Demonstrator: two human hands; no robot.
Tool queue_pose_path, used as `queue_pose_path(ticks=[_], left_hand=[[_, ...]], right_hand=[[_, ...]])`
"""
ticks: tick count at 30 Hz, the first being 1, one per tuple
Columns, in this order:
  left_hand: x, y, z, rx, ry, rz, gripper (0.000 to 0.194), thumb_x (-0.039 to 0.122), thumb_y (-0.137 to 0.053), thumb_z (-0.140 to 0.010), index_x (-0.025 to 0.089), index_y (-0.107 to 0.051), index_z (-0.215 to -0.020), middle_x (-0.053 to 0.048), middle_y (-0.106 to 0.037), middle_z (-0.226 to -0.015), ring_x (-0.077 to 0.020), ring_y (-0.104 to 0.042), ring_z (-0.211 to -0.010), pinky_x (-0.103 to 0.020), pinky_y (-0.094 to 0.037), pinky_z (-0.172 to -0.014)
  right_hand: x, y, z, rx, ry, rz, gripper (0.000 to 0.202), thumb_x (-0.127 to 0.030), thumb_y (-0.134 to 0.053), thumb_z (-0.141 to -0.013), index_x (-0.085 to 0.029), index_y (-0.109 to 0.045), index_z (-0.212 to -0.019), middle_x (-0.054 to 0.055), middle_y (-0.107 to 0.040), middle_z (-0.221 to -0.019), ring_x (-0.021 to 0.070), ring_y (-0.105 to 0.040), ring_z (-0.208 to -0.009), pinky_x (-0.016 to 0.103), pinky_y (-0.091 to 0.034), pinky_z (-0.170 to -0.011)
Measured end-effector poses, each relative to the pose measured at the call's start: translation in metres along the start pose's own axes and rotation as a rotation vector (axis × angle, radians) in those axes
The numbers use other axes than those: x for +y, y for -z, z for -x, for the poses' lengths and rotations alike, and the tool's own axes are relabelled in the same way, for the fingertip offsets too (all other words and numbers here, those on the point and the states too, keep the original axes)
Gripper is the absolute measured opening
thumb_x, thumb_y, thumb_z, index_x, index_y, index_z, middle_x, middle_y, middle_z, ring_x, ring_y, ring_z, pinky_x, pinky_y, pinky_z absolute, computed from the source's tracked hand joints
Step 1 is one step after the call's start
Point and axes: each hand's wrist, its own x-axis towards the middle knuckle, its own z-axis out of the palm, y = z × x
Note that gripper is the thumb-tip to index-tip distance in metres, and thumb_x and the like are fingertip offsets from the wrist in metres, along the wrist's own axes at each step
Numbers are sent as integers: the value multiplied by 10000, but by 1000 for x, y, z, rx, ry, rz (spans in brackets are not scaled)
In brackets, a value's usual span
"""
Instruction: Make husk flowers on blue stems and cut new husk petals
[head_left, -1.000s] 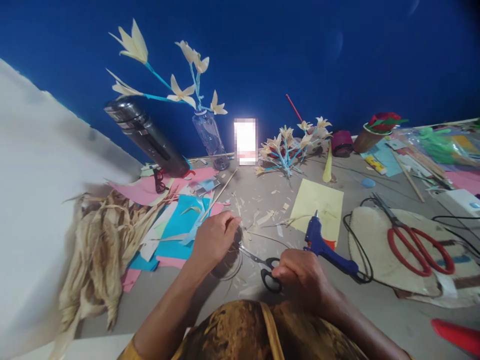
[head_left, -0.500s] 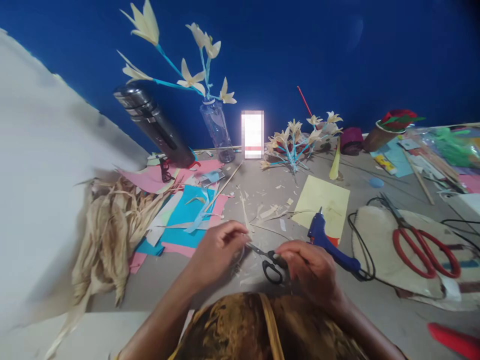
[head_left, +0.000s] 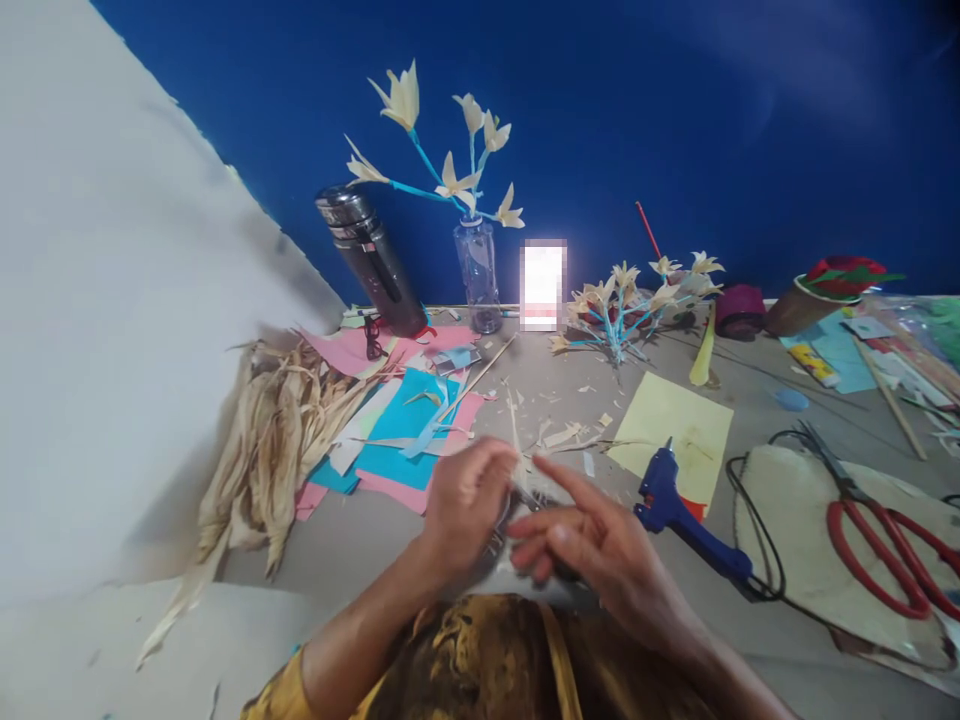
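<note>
My left hand (head_left: pixel 471 508) is over the middle of the table, its thumb and fingers pinched together. Whatever sits between those fingertips is too small or hidden to name. Close by on the right, my right hand (head_left: pixel 589 535) has its index finger stretched toward the left fingertips and the other fingers apart, somewhat blurred. It appears to hold nothing. Small black-handled scissors (head_left: pixel 535 497) lie below, mostly covered by my right hand. Thin pale scraps (head_left: pixel 566 435) are scattered just beyond both hands.
A blue glue gun (head_left: pixel 686 520) and red-handled scissors (head_left: pixel 877 540) lie to the right. Dried husks (head_left: pixel 262 450) and coloured paper (head_left: pixel 405 420) are left. Behind stand a flask (head_left: pixel 375 265), a bottle (head_left: pixel 478 275) of pale flowers and a flower bunch (head_left: pixel 619 310).
My right hand has moved from beside the scissors' handles toward my left hand, and its fingers have spread. The view has turned left, so everything appears further right.
</note>
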Motion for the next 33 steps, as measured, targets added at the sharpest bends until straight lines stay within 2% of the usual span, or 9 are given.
queue_pose_path(ticks=[3,8,10,13,16,19,25,30,33], left_hand=[[-23,39,-4,207,137,-165,439,422,-347,-1001,224,-488,-637,16,-500,-546,-149,-501,-555,-269,-405,-602],[-56,86,-21,71,198,-635,245,351,-445,-914,221,-651,-887,-66,-720,-846,-234,-629,-800,-308,-408,-699],[-60,86,-33,27,288,-744,307,360,-395,-941,224,-666,-895,-78,-731,-847,-245,-641,-788,-314,-385,-672],[-60,71,-52,-14,330,-827,429,425,-336,-981,224,-665,-792,-90,-735,-833,-254,-647,-786,-318,-354,-639],[-65,54,-68,-56,307,-809,338,416,-426,-948,232,-682,-826,-75,-748,-892,-253,-654,-834,-308,-356,-632],[-74,50,-78,-71,293,-803,278,376,-482,-913,226,-668,-771,-77,-742,-868,-260,-658,-836,-310,-375,-638],[-86,78,-95,-13,262,-765,315,221,-378,-920,196,-687,-979,-97,-756,-932,-255,-672,-908,-327,-432,-763],[-85,101,-104,67,255,-665,363,299,-353,-936,186,-696,-891,-104,-762,-995,-246,-666,-916,-321,-439,-789],[-82,100,-95,31,313,-624,456,457,-348,-948,198,-668,-750,-79,-734,-774,-227,-648,-747,-307,-419,-669]], right_hand=[[1,4,3,107,-28,184,231,-360,-651,-889,-165,-737,-977,37,-740,-694,139,-647,-538,237,-524,-530],[3,11,3,173,140,431,337,-363,-491,-961,-180,-730,-811,-47,-529,-432,99,-467,-383,201,-381,-412],[6,11,1,131,201,484,397,-357,-455,-973,-189,-717,-727,-55,-476,-389,102,-467,-369,205,-392,-423],[11,9,-3,140,212,499,299,-324,-512,-945,-200,-735,-789,-28,-611,-486,126,-578,-441,210,-468,-477],[12,11,-5,297,224,486,184,-311,-622,-883,-213,-752,-968,29,-764,-744,174,-703,-619,237,-555,-581],[10,15,-2,297,196,479,183,-329,-614,-890,-218,-757,-859,22,-748,-691,165,-675,-539,230,-539,-524],[9,17,4,299,173,531,436,-432,-427,-1005,-198,-712,-772,-42,-517,-409,133,-522,-380,217,-446,-434],[9,18,3,172,251,584,396,-393,-399,-1001,-203,-712,-852,-10,-633,-557,151,-607,-503,233,-465,-511],[17,22,1,178,194,689,248,-348,-528,-943,-216,-703,-826,-6,-674,-617,159,-621,-537,240,-441,-509]])
